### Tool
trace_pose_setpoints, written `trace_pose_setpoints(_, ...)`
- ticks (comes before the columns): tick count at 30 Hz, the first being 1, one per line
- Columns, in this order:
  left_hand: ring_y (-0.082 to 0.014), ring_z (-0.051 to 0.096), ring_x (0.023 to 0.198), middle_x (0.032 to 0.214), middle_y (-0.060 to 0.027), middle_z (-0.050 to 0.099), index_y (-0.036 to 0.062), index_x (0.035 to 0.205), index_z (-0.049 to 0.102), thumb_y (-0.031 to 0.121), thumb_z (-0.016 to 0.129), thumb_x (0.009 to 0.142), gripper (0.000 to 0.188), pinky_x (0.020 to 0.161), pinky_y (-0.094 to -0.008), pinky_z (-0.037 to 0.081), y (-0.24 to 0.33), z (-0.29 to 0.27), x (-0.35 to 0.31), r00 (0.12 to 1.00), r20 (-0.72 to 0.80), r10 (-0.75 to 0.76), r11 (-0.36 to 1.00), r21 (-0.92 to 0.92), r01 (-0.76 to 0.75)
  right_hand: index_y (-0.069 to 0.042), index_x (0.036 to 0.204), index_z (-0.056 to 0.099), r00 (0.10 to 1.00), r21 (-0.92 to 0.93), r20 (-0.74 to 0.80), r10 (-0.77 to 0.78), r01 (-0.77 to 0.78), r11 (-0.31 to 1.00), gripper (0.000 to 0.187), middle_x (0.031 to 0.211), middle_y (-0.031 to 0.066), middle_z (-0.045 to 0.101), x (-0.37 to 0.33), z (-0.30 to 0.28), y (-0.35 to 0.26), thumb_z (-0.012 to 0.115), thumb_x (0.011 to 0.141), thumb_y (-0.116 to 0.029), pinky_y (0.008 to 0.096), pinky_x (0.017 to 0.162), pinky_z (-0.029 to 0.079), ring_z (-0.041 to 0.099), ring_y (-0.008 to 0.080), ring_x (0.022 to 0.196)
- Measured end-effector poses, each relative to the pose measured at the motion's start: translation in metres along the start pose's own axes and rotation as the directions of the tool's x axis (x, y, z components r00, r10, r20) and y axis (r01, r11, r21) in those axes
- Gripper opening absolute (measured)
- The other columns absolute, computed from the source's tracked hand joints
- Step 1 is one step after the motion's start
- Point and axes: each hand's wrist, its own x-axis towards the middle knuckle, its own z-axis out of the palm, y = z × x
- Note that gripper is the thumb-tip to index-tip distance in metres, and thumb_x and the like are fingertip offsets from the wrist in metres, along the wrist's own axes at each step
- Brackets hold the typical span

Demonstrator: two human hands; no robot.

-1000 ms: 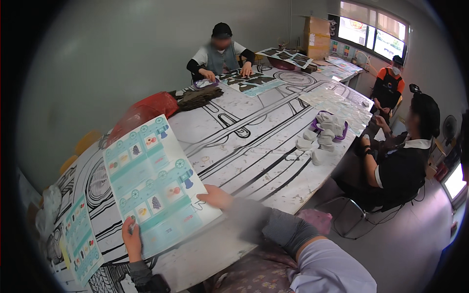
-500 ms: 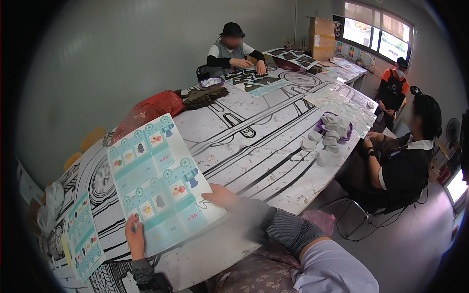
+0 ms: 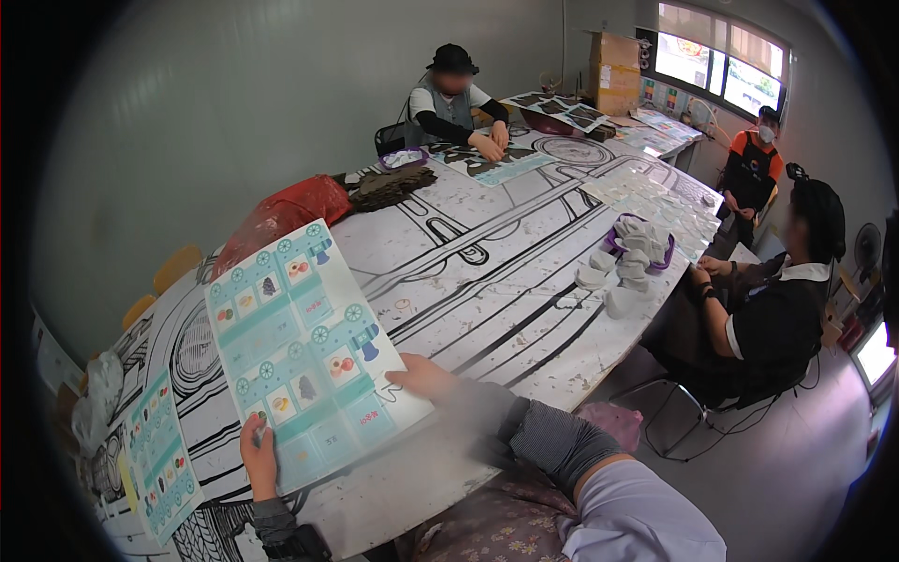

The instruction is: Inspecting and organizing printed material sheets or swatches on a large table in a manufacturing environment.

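A large pale-blue printed sheet (image 3: 262,332), with train shapes and small fruit pictures, is tilted above the near part of the table. My left hand (image 3: 259,456) grips its lower left edge, thumb on the front face. At the sheet's right edge, my right hand (image 3: 421,378) pinches it, fingers partly behind. To the left, a similar printed sheet (image 3: 161,459) lies on the table (image 3: 524,323), which is white with black line drawings.
A red plastic bag (image 3: 298,208) lies beyond the sheet, beside dark bark-like pieces (image 3: 391,187). Purple baskets hold white pieces (image 3: 637,251). Co-workers sit at the far side (image 3: 453,103) and right (image 3: 782,290); another person (image 3: 752,169) sits behind. A clear bag (image 3: 96,398) is at left.
My hands and the sheet stay nearly still. The far co-worker leans over and shifts both hands on the dark-patterned sheet; the person in orange raises their head.
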Motion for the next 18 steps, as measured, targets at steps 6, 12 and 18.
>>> trace_pose_setpoints(6,-0.0255,0.049,0.124,0.126,-0.0155,0.057,-0.0011,0.116,0.058,0.001,0.058,0.089,0.027,0.111,-0.0379,0.032,0.0007,0.0006,-0.0001,1.000,0.000,-0.006,1.000,-0.005,0.006,0.009,0.126,0.051,1.000,0.024,0.001,0.009,-0.009,1.000,0.043,0.112,0.0184,0.065,-0.0015,0.0002,-0.0016,0.057,0.091,-0.015,0.0321,0.081,0.053,0.066,0.0219,0.092)
trace_pose_setpoints(12,-0.0255,0.049,0.124,0.127,-0.0154,0.057,-0.0014,0.117,0.058,0.002,0.057,0.089,0.028,0.110,-0.0375,0.032,0.0001,0.0002,-0.0001,1.000,-0.002,-0.015,1.000,-0.001,0.015,0.009,0.126,0.051,1.000,0.006,0.001,-0.002,0.002,1.000,0.043,0.113,0.0185,0.064,0.0003,-0.0004,0.0008,0.056,0.091,-0.015,0.0322,0.082,0.053,0.065,0.0220,0.093)
trace_pose_setpoints(18,-0.0258,0.049,0.125,0.128,-0.0161,0.056,-0.0016,0.117,0.058,0.001,0.057,0.089,0.028,0.111,-0.0377,0.031,0.0013,-0.0009,-0.0001,1.000,0.007,-0.013,1.000,0.010,0.013,0.009,0.126,0.050,1.000,0.021,0.011,-0.006,0.005,1.000,0.043,0.113,0.0187,0.064,-0.0002,-0.0002,-0.0001,0.056,0.091,-0.014,0.0319,0.082,0.053,0.065,0.0218,0.094)
